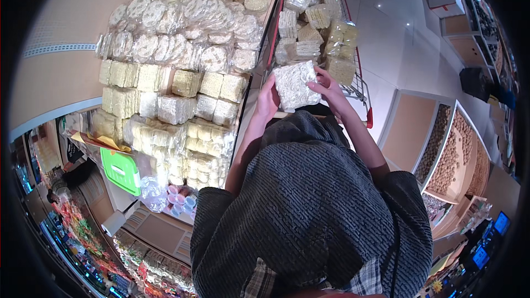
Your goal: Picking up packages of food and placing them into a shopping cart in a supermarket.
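Observation:
A white, square pack of dried noodle cakes [296, 84] is held up in front of my body. My left hand [268, 98] grips its left side, and my right hand [330, 91] grips the right side with the thumb on the front face. Just beyond it stands a red-rimmed wire shopping cart [359, 68] holding several packs of dried noodles, among them a yellowish pack [340, 70] near its right side. To my left, a display counter carries rows of wrapped noodle packs, square white ones [176, 109] and round ones [215, 58].
A bright green plastic lid or box [120, 170] sits at the counter's near left corner, beside a clear plastic bag [153, 192] and several small lidded tubs [181, 199]. On the right are wooden bins of loose brown goods [449, 161]. A white box [445, 0] rests on a far shelf.

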Available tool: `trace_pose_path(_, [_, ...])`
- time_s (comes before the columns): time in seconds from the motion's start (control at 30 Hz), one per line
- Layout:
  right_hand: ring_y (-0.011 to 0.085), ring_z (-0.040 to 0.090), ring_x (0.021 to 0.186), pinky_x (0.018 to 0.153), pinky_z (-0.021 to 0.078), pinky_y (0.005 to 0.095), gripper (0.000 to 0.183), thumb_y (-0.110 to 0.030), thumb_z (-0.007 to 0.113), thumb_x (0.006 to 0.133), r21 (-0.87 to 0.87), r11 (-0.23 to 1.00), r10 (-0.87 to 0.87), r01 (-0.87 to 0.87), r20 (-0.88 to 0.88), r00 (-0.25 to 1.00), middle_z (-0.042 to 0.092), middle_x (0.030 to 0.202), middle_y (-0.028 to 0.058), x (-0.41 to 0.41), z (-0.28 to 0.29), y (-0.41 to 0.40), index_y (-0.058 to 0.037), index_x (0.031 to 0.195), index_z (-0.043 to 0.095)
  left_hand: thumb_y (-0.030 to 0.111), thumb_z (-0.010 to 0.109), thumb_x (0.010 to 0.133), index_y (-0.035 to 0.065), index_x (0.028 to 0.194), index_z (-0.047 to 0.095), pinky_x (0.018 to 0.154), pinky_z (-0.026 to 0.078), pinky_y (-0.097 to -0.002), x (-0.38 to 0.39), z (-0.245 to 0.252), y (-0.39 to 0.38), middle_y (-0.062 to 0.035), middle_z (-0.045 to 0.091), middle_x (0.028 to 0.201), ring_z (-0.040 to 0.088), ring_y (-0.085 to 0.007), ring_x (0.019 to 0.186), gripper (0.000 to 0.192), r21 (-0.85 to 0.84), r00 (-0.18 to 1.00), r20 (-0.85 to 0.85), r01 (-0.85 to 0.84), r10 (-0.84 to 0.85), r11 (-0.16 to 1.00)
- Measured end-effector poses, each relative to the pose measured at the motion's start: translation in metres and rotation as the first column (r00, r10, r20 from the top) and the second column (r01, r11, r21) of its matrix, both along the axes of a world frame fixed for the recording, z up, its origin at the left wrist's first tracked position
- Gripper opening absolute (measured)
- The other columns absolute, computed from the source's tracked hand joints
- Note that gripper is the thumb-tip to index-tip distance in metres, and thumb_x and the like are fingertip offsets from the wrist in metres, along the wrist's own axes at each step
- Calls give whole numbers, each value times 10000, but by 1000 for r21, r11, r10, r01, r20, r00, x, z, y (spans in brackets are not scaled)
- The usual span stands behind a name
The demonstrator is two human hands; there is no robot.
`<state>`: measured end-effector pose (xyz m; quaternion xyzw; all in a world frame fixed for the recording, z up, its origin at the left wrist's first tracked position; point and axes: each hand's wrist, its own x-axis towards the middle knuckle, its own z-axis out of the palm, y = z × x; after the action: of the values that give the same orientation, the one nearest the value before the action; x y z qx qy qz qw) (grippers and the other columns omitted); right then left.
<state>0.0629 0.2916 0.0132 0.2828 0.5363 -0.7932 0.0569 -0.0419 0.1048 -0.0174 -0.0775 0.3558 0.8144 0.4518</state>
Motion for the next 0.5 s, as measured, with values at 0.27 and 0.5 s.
trace_pose_path(0.27, [158, 588, 1048, 872, 485, 333, 818, -303, 776, 810, 13, 936, -349, 351, 152, 925, 603, 1116, 60, 33, -38, 95, -3, 1448, 360, 264, 639, 921, 10, 1223, 529, 893, 469, -410, 29, -83, 17, -154, 579, 1189, 593, -297, 1058, 410, -710, 534, -669, -251, -517, 659])
trace_pose_path(0.5, [266, 546, 1139, 911, 500, 418, 648, -318, 732, 847, -30, 809, -570, 587, 203, 796, 547, 1241, 123, 36, -69, 196, -2, 1335, 447, 247, 664, 846, 28, 1192, 526, 941, 429, -459, 45, -94, 37, -147, 511, 1265, 524, -337, 1158, 432, -828, 316, -541, -365, -780, 427])
